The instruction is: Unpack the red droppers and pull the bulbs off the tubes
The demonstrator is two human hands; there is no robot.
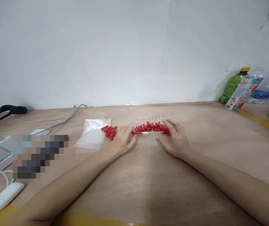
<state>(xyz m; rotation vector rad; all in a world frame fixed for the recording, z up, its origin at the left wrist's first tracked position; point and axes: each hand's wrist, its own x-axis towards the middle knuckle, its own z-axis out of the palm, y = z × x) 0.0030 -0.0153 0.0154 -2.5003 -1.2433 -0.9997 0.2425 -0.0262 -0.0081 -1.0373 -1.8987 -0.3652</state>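
My left hand is closed in a pinch around the red bulb end of a dropper, whose clear tube lies level and points right. Beside the tube's far end, my right hand is open, thumb and fingers apart. Between and under the hands lies a row of clear dropper tubes, side by side on the table. Red rubber bulbs sit along the row, some touching my right fingers. A small heap of loose red bulbs rests just left of my left hand.
Clear plastic zip bags lie left of the heap. White power strips and plugs with cables stand at the left, near a blurred-out patch. A green bottle, a carton and a water bottle lean against the wall at right.
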